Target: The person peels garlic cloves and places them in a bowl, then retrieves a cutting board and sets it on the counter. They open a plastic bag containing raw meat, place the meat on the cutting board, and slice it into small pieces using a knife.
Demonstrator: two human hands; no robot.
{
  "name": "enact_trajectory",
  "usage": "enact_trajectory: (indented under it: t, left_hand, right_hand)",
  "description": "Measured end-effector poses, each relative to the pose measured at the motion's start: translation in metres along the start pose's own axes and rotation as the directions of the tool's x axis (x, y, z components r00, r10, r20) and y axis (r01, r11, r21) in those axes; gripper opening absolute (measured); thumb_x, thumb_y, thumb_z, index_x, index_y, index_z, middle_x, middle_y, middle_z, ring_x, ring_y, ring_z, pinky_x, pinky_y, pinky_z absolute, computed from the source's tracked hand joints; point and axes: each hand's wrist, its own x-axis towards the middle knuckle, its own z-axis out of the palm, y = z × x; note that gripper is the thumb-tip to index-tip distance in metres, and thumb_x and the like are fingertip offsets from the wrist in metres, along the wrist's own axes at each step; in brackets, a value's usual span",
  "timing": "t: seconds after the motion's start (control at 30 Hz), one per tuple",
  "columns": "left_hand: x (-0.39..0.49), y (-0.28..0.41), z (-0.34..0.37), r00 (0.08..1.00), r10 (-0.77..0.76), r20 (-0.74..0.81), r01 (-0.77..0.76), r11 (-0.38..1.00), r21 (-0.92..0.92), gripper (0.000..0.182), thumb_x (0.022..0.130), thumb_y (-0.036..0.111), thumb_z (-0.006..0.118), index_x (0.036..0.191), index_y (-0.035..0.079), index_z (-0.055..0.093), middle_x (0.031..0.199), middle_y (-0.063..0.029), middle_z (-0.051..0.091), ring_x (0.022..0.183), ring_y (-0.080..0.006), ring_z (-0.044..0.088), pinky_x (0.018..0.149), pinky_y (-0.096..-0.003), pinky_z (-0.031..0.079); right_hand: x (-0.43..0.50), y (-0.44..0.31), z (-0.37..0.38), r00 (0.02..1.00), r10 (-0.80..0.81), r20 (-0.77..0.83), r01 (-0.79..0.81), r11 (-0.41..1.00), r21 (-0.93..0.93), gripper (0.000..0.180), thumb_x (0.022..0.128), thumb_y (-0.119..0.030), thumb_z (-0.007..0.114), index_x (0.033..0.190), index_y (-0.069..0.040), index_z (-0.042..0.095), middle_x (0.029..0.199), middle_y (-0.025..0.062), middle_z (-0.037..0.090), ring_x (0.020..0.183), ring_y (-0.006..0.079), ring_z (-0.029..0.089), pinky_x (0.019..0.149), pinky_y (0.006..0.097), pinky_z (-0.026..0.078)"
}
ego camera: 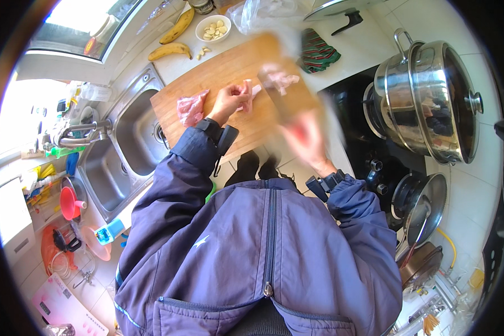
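My left hand (230,100) pinches a strip of raw pale pink meat (247,98) over the wooden cutting board (222,80). A larger piece of raw meat (192,108) lies on the board to its left. My right hand (305,136) is blurred by motion at the board's right side. It grips a kitchen knife with a broad blade (287,103), probably a cleaver; its handle is hidden in the hand. Small cut pieces of meat (280,79) show by the blade's far end. Blur hides whether they lie on the blade or the board.
Left of the board is a steel double sink (138,130). Behind it are bananas (170,51), a white bowl of peeled garlic (213,29), loose cloves (203,52) and a striped cloth (318,51). A large lidded steel pot (428,101) and a frying pan (426,210) stand on the black gas hob (357,122).
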Motion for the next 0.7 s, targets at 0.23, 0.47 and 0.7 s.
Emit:
enact_trajectory:
  t: [0.23, 0.47, 0.7]
  left_hand:
    - [-0.028, -0.012, -0.027, 0.999, -0.009, -0.053, -0.001, 0.983, -0.182, 0.009, 0.092, 0.010, 0.061, 0.099, 0.004, 0.059, 0.084, -0.0014, 0.063, 0.073, -0.0091, 0.060, 0.068, -0.0216, 0.049]
    - [-0.039, -0.063, -0.018, 0.933, 0.016, -0.359, -0.041, 0.997, -0.062, 0.019, 0.085, 0.011, 0.063, 0.096, -0.001, 0.053, 0.081, -0.0099, 0.064, 0.074, -0.0189, 0.066, 0.069, -0.0305, 0.052]
    - [-0.055, -0.078, -0.007, 0.768, 0.237, -0.595, 0.067, 0.894, 0.442, 0.034, 0.076, 0.012, 0.072, 0.101, -0.002, 0.052, 0.079, -0.0132, 0.066, 0.075, -0.0228, 0.067, 0.069, -0.0337, 0.053]
  right_hand:
    - [-0.001, -0.021, 0.004, 0.997, -0.048, 0.063, 0.047, 0.999, 0.007, 0.023, 0.083, -0.014, 0.069, 0.090, -0.001, 0.051, 0.071, 0.0234, 0.061, 0.072, 0.0432, 0.063, 0.060, 0.0439, 0.049]
    - [-0.003, -0.037, 0.008, 0.947, -0.222, 0.232, 0.228, 0.974, -0.001, 0.021, 0.089, -0.015, 0.062, 0.094, 0.000, 0.048, 0.070, 0.0241, 0.059, 0.071, 0.0437, 0.062, 0.059, 0.0451, 0.048]
    - [-0.009, -0.045, -0.001, 0.875, -0.233, 0.425, 0.273, 0.961, -0.036, 0.017, 0.093, -0.011, 0.054, 0.098, -0.001, 0.041, 0.066, 0.0260, 0.057, 0.067, 0.0464, 0.060, 0.054, 0.0476, 0.044]
